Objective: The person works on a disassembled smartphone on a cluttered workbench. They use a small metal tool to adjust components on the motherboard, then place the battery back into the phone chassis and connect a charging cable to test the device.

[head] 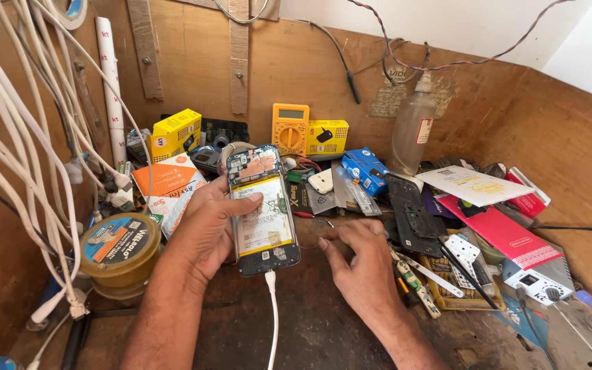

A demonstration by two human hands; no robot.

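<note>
In the head view, the left hand (207,229) grips an opened phone (263,209) with its battery exposed and a white cable (273,322) plugged in, above the cluttered tabletop (296,322), while the right hand (361,264) rests loosely curled and empty beside it.
</note>
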